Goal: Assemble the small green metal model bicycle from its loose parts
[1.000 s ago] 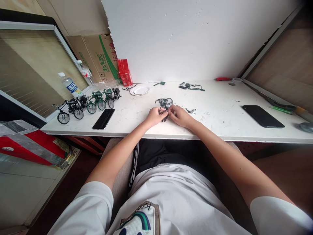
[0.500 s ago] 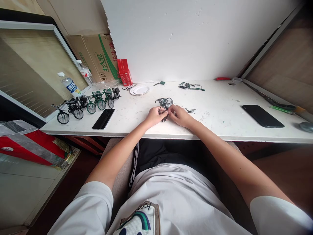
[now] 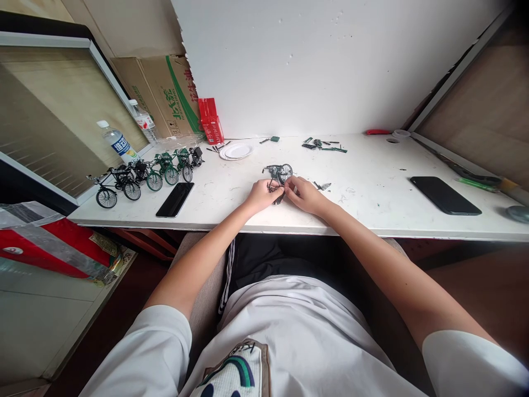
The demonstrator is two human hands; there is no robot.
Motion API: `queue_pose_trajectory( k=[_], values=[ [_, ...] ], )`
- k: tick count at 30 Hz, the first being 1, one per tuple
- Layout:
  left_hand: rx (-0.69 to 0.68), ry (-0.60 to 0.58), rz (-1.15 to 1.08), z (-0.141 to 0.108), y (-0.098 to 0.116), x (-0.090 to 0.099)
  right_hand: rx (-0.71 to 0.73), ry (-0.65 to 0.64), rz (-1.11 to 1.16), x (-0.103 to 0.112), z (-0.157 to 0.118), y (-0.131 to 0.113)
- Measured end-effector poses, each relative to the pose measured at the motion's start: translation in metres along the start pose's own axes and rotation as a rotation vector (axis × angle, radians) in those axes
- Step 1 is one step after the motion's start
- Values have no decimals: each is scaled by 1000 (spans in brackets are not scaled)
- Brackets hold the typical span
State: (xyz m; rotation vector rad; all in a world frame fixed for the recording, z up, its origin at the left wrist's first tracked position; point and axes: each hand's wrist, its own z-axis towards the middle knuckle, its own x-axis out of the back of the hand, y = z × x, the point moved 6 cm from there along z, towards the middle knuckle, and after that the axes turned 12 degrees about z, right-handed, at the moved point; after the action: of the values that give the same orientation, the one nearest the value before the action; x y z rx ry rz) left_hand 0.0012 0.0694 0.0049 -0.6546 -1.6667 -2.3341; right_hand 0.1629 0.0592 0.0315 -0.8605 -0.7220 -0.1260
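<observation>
Near the front middle of the white table, a small black model bicycle (image 3: 284, 173) shows one spoked wheel on its far side. My left hand (image 3: 264, 196) is closed on its near part, thumb and fingers pinching the dark frame. From the other side my right hand (image 3: 301, 194) pinches at the same spot with fingertips together; anything small between them is too hidden to name. Just right of my right hand lies a loose dark part (image 3: 322, 186). Farther back are green and black model parts (image 3: 322, 145) and a little green piece (image 3: 274, 139).
Several finished model bicycles (image 3: 132, 190) stand at the left, near two bottles (image 3: 119, 144). One phone (image 3: 175, 199) lies left, another (image 3: 445, 195) right. White plates (image 3: 236, 151), a red box (image 3: 210, 122) and a cardboard box (image 3: 161, 96) are at the back.
Both hands stay at the model bicycle with nearly the same grip. The view has shifted very slightly; nothing else has visibly moved.
</observation>
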Motion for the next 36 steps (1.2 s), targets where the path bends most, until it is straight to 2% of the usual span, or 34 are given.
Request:
queue_pose_trajectory(
  k=[12, 36],
  values=[
    [8, 11, 33, 2, -5, 1, -8, -3, 9, 0, 0, -3],
    [-19, -7, -3, 1, -1, 0, -9, -3, 6, 0, 0, -1]
  ],
)
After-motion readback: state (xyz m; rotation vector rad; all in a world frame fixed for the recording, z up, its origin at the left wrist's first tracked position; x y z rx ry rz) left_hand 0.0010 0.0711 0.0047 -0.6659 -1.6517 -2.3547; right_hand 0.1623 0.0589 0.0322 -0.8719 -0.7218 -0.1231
